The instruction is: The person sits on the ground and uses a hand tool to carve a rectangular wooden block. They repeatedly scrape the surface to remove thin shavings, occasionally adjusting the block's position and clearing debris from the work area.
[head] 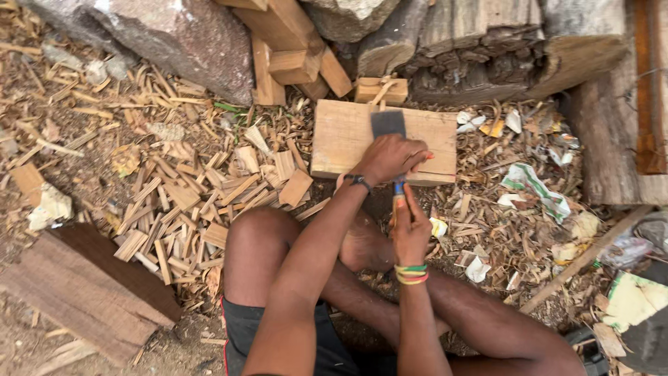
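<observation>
gripping low on the blade, the left hand (391,159) steadies an adze (387,125) flat upon the wooden block (344,139); the right hand (409,230) is closed around its handle just below the block, for control.

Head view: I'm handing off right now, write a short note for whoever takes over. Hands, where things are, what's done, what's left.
Left hand: gripped high on the tool's handle, just below the flat dark blade, which rests on the pale wooden block.
Right hand: holds the lower end of the same handle.
Block lies flat on the ground, ahead of the person's folded legs.
Done: a heap of split wood chips lies left of the block.
Left: the block looks whole, no visible cut; how deep the blade sits cannot be told.
</observation>
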